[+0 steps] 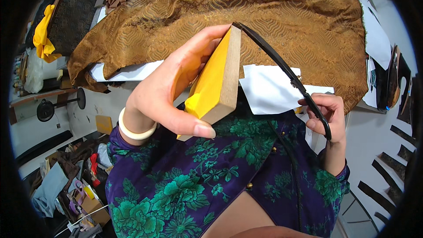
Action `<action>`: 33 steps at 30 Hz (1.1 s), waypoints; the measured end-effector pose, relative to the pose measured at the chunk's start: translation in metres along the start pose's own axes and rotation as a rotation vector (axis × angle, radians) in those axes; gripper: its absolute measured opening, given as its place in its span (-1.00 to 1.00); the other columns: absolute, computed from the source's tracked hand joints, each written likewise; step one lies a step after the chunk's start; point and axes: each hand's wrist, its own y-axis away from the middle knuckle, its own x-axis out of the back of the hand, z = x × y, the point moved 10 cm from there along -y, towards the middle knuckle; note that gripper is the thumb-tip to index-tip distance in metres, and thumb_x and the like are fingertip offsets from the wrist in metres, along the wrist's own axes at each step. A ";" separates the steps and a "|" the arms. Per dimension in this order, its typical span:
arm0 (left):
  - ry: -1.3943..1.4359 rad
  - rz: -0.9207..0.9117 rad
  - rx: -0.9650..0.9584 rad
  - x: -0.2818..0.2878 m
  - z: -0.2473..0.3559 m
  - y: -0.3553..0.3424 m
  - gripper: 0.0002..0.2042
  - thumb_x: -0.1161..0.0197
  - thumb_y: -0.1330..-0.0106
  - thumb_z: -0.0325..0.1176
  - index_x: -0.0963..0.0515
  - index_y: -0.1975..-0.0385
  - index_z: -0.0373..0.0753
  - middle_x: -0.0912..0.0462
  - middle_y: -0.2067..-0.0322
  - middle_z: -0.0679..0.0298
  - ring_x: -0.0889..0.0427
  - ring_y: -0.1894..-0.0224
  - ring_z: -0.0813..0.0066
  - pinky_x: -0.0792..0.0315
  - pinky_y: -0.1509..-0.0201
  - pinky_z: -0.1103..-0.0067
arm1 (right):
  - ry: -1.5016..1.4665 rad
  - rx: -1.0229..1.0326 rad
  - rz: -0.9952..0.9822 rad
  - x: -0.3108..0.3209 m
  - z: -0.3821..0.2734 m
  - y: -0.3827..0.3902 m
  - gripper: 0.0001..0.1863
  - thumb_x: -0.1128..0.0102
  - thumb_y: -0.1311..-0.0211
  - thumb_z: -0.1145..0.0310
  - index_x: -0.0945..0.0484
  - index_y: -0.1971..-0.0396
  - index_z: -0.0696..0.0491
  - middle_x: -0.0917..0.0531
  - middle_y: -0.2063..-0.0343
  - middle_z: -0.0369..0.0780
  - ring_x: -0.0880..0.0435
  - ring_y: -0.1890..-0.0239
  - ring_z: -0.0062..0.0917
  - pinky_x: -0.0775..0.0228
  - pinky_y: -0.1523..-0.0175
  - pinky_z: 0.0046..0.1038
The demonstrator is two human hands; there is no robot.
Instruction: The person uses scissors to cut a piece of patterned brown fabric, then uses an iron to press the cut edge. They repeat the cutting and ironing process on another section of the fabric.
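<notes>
My left hand (163,92), with a cream bangle at its wrist, grips a thick block (226,77) tilted in front of my chest. One broad face of the block is bright yellow, and its bare edges are grey-brown. My thumb is at the near end; the other fingers reach behind it to the far end. My right hand (328,114) is closed around the handle of black scissors (282,66), seen nearly edge-on. Their tip meets the block's upper corner near my left index finger. Whether the blades are apart cannot be made out.
Brown-gold patterned fabric (264,4) covers the table ahead, with a white paper sheet (269,88) at its near edge. Yellow cloth (44,39) and dark patterned material (72,13) lie far left. Cluttered scraps (66,185) sit lower left. Dark strips (376,198) are at right.
</notes>
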 end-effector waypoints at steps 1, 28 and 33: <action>0.006 -0.008 0.006 0.000 -0.001 0.000 0.38 -0.67 0.42 0.05 0.01 -0.46 -0.48 -0.38 0.05 0.13 -0.39 0.04 0.44 -0.28 -0.02 0.54 | -0.011 -0.018 -0.006 0.000 0.002 -0.001 -0.49 -0.53 0.10 0.56 -0.65 0.07 0.41 -0.50 0.52 -0.36 -0.42 0.50 -0.79 -0.15 0.42 -0.70; 0.061 0.048 0.127 -0.001 -0.004 0.001 0.32 -0.65 0.44 0.05 -0.08 -0.41 -0.46 -0.38 0.14 0.21 -0.38 0.09 0.48 -0.25 0.03 0.61 | -0.028 -0.092 -0.065 0.004 0.010 -0.001 -0.63 -0.50 -0.02 0.53 -0.71 0.13 0.35 -0.59 0.57 -0.36 -0.45 0.53 -0.79 -0.24 0.40 -0.69; 0.066 0.030 0.123 -0.002 -0.004 0.002 0.34 -0.65 0.45 0.08 -0.06 -0.42 -0.48 -0.37 0.13 0.21 -0.36 0.10 0.48 -0.23 0.03 0.60 | -0.051 -0.107 -0.073 0.006 0.017 0.000 -0.62 -0.51 -0.01 0.52 -0.71 0.13 0.33 -0.59 0.58 -0.37 -0.44 0.55 -0.79 -0.23 0.42 -0.68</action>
